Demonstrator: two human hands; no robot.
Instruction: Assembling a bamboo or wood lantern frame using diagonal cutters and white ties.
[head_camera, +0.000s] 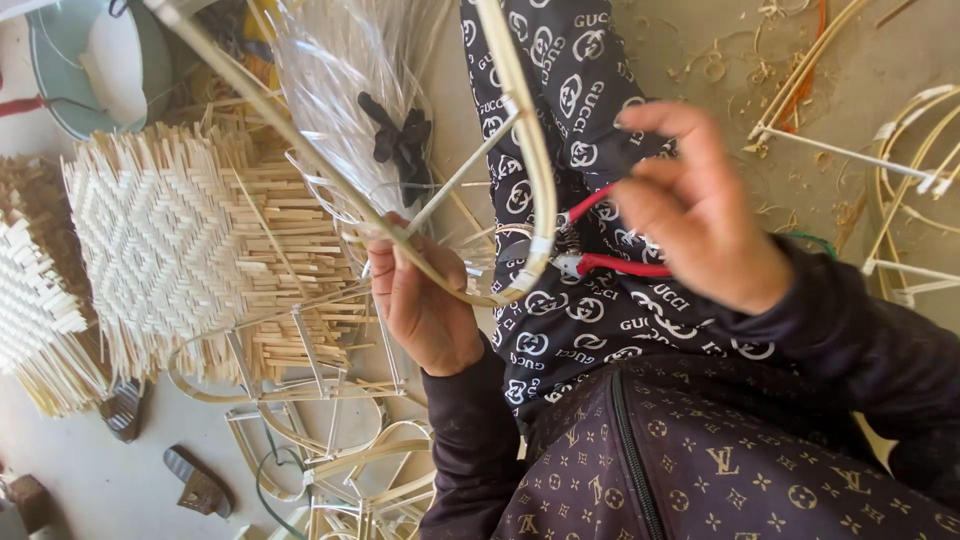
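Risk of slipping: curved cane frame (530, 150), pale, thin, taped at joints, over the lap, pinched only at its lower bend by left hand (425, 310). Just right of the frame, right hand (700, 215) clenched on red-handled tool (610, 265); possible nick or splitting there.

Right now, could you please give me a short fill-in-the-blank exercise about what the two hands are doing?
1. The right hand holds a tool with ____ handles.
2. The left hand grips a curved ____ frame.
3. The woven mat lies on the ____.
4. A black ____ sits inside the clear plastic wrap.

Missing words: red; cane; floor; bow
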